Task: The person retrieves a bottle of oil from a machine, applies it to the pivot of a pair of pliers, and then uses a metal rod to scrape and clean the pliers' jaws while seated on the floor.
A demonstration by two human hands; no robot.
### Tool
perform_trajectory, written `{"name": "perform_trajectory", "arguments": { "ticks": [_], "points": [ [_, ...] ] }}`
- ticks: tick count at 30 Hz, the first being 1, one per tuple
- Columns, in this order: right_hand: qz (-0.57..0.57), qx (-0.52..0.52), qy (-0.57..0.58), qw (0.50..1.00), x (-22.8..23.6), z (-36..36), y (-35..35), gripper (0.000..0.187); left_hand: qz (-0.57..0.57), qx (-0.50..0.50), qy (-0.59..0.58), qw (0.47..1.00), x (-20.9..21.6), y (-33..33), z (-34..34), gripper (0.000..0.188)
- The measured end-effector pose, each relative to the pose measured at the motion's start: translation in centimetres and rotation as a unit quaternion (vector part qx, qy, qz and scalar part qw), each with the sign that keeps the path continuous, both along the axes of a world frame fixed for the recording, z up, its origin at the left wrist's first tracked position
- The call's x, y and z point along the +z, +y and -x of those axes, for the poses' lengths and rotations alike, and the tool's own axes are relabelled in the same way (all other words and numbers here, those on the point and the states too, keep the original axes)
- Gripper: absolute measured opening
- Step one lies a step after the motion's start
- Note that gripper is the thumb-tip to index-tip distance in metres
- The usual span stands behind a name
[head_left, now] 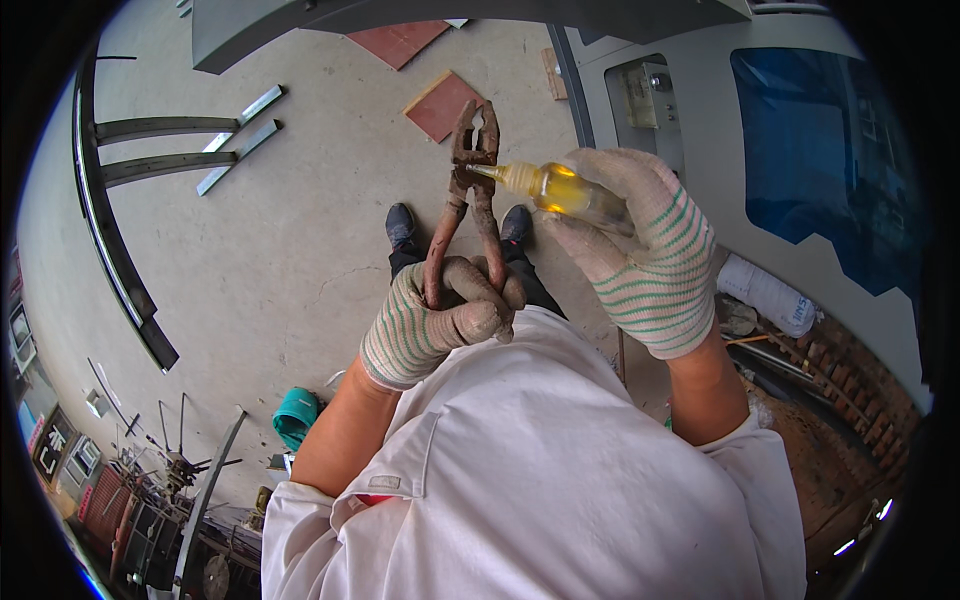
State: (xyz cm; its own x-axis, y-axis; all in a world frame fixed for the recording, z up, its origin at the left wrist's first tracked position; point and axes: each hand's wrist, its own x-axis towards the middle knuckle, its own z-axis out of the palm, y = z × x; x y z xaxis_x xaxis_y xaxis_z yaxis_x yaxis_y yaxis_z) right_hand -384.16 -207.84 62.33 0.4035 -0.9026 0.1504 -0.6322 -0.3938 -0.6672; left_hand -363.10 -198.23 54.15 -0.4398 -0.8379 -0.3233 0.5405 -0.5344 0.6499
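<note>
A pair of rusty pliers points away from me, its jaws slightly parted. My left hand, in a pale work glove with green stripes, is closed around the ends of the handles. In my right hand, gloved the same way, is a small clear oil bottle with yellow liquid inside. The bottle lies tilted almost level between thumb and fingers. Its thin nozzle meets the pliers at the pivot, just below the jaws; whether liquid is coming out is too small to tell.
A grey machine cabinet with a blue window stands at right. Metal bars on a frame lie at left, and reddish boards rest on the concrete floor ahead. A teal bucket and cluttered metal parts sit at lower left.
</note>
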Motion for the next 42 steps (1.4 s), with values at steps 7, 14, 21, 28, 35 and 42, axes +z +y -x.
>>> {"name": "perform_trajectory", "arguments": {
  "ticks": [7, 14, 21, 28, 35, 42],
  "points": [
    [-0.005, -0.007, 0.010, 1.000, 0.2, 0.2, 0.1, 0.046, -0.001, 0.006, 0.010, 1.000, 0.0, -0.1, 0.0, 0.036],
    [-0.008, 0.001, 0.032, 0.999, 0.2, 0.4, 0.0, 0.044, -0.010, 0.012, 0.014, 1.000, -0.1, -0.3, 0.2, 0.037],
    [-0.185, -0.081, -0.203, 0.958, -0.3, 0.5, 1.0, 0.041, -0.046, 0.060, 0.076, 0.994, -0.4, -1.2, 0.5, 0.036],
    [-0.373, -0.121, -0.298, 0.870, -1.4, 1.2, 3.1, 0.041, -0.096, 0.154, 0.095, 0.979, -0.5, -2.2, 0.5, 0.032],
    [-0.387, -0.101, -0.297, 0.867, -2.9, 1.1, 3.6, 0.041, -0.086, 0.221, 0.088, 0.968, -0.2, -3.7, 1.2, 0.024],
    [-0.349, -0.118, -0.285, 0.885, -3.5, 0.5, 3.8, 0.042, -0.088, 0.223, 0.052, 0.969, 0.1, -4.0, 1.8, 0.025]
  ]
}}
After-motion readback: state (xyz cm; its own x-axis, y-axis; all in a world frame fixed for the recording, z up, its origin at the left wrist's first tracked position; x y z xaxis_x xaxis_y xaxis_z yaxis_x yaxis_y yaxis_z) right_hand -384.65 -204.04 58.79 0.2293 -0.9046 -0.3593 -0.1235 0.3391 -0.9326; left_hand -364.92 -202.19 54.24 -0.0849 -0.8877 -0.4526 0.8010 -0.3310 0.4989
